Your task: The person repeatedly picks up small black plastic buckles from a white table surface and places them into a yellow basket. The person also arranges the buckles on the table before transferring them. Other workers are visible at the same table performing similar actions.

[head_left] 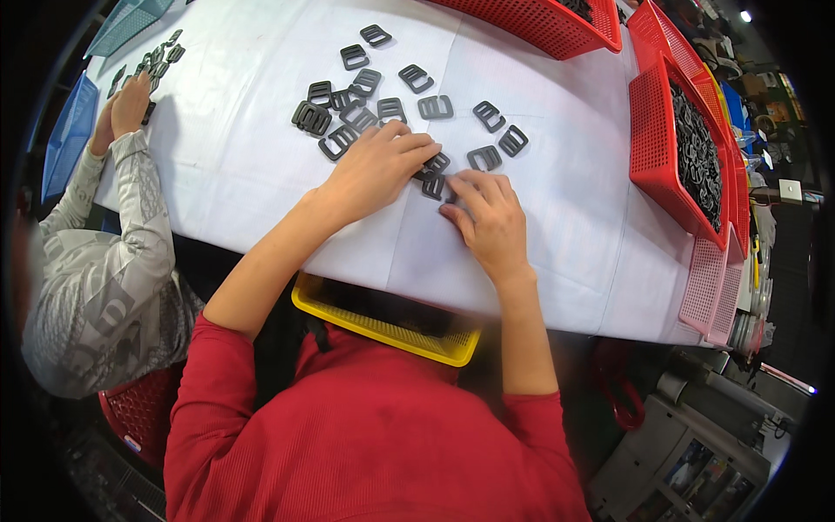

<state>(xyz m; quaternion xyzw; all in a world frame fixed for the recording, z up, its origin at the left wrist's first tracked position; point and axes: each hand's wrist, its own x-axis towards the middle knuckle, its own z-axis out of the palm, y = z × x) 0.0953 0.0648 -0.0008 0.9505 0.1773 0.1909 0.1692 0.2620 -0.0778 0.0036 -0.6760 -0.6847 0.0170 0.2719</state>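
Dark grey plastic slide buckles (435, 107) lie scattered on a white-covered table (557, 130). My left hand (378, 165) lies palm down over a few buckles (437, 163), fingers curled onto them. My right hand (490, 215) sits just beside it, its fingertips touching a buckle (434, 186) between the two hands. More buckles (311, 117) lie just beyond my left hand, some stacked. Whether either hand grips a piece is hidden by the fingers.
A red basket (651, 130) full of dark buckles stands at the right, another red basket (539, 22) at the back. A yellow basket (383, 326) sits under the table edge at my lap. A person in a grey patterned sleeve (143, 200) works at the left with more buckles (161, 56).
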